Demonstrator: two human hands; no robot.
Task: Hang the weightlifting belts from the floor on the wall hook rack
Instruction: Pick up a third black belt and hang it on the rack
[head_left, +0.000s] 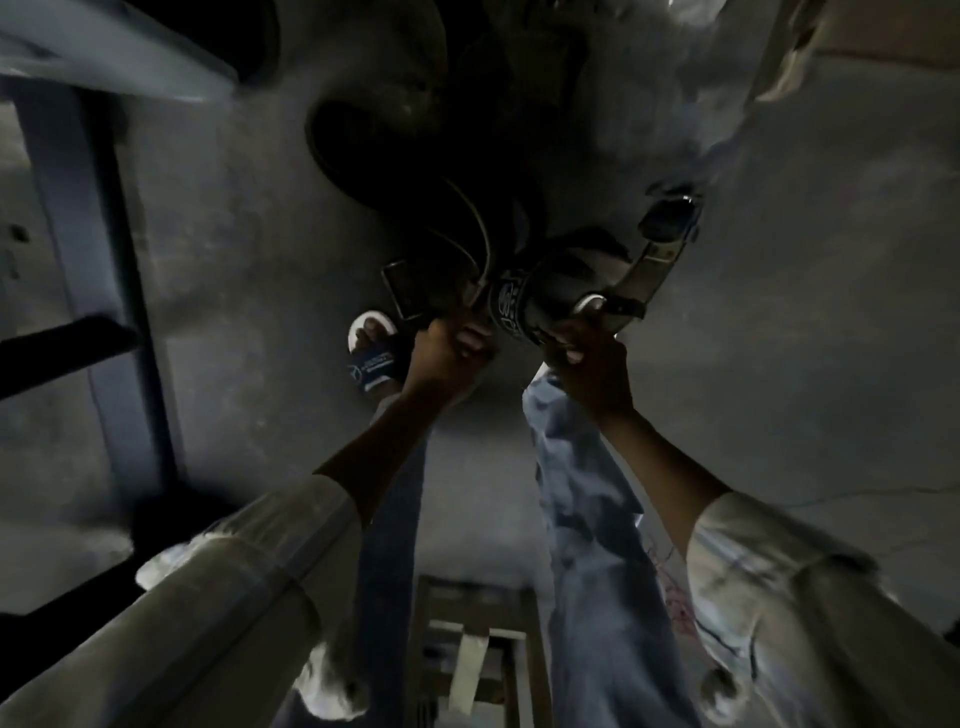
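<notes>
I look straight down at a dim concrete floor. A dark weightlifting belt (550, 291) with white lettering lies by my feet, its pale strap end and metal buckle (667, 221) reaching up to the right. My right hand (582, 358) grips the belt's near edge. My left hand (449, 348) grips a dark strap with a rectangular buckle (402, 291) just left of it. More dark belts (395, 140) lie heaped beyond, blurred and hard to separate. No wall hook rack shows.
A grey metal frame (88, 249) with a dark crossbar stands on the left. My feet in slide sandals (371, 353) stand beside the belts. A wooden stool or frame (470, 649) sits between my legs below. Bare concrete floor (805, 338) spreads to the right.
</notes>
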